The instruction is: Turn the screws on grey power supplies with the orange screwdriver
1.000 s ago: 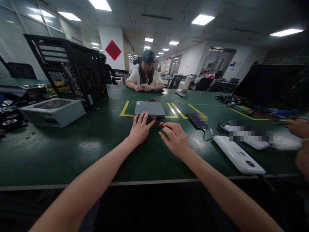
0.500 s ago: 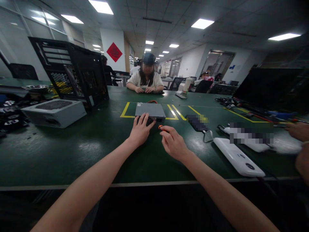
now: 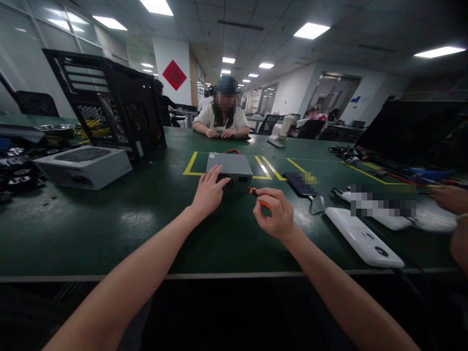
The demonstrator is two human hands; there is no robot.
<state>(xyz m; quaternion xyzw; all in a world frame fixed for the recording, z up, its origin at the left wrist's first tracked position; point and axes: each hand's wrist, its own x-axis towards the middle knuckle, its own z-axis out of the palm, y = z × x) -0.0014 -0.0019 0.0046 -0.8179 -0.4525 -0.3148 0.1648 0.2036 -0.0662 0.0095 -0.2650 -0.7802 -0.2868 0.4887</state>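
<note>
A small grey metal box (image 3: 231, 165) lies flat on the green table, inside a yellow taped outline. My left hand (image 3: 208, 192) rests on the box's near edge with its fingers curled over the front face. My right hand (image 3: 276, 214) is lifted a little off the table, just right of the box, and pinches an orange-handled screwdriver (image 3: 259, 197). The tool's dark tip points left toward the box's front corner.
A grey power supply (image 3: 86, 165) and an open black computer case (image 3: 109, 105) stand at the left. A dark phone (image 3: 300, 183) and white devices (image 3: 361, 236) with cables lie at the right. A person sits across the table; another person's hand (image 3: 451, 197) shows at the right edge.
My right hand has lifted the orange screwdriver off the table and drawn back to the right. My left hand slid slightly forward on the box's front.
</note>
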